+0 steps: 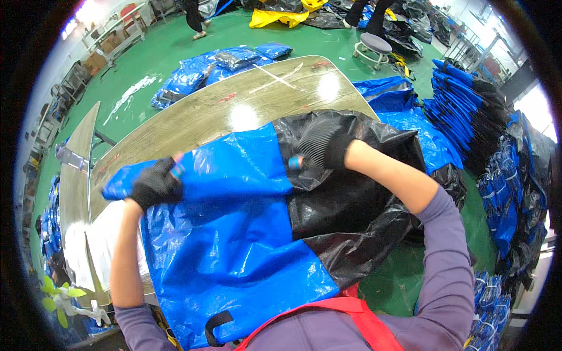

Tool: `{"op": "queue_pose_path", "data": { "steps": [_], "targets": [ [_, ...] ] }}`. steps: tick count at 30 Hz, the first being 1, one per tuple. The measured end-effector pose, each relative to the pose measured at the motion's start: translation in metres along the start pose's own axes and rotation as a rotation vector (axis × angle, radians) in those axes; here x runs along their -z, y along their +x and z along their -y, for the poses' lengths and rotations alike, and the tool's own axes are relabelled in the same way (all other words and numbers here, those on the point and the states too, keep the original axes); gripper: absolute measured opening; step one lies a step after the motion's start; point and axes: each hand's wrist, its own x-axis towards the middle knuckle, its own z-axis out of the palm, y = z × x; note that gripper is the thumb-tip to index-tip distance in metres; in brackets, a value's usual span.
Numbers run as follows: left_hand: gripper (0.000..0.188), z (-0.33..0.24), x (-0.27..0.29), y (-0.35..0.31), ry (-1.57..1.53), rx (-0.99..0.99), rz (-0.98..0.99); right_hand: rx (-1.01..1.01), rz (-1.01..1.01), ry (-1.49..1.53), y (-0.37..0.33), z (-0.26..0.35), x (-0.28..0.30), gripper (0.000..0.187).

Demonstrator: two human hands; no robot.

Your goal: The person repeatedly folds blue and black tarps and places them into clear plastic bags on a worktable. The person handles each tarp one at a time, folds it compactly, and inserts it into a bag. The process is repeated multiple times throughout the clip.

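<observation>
A large blue and black plastic tarp bag (216,228) spreads over the table and down against my body. A short black strap handle (218,326) sits on its near blue edge. My left hand (157,184), in a black glove, is closed on the folded blue edge at the left, slightly blurred by motion. My right hand (319,146), in a ribbed dark glove, rests on the black part with its thumb showing and the other fingers bent into the material. Teal bands show on digits of both hands. Part of the bag under my hands is hidden.
The wood-pattern table (193,120) has a curved far edge. Behind it, blue packed bundles (199,70) lie on the green floor (140,64). Blue and black stacks (462,111) stand at right, near a round stool (374,44). Other people's legs (193,17) show far off.
</observation>
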Motion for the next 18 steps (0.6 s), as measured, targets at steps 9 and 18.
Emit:
{"op": "queue_pose_path", "data": {
  "steps": [9,18],
  "targets": [
    [0.08,-0.076,0.019,0.009,-0.684,0.219,0.252,-0.239,-0.546,-0.032,-0.018,-0.061,-0.175,0.074],
    [0.076,-0.248,-0.009,0.062,-0.199,-0.25,-0.477,0.255,-0.403,0.667,-0.172,0.04,-0.05,0.074]
  ]
}}
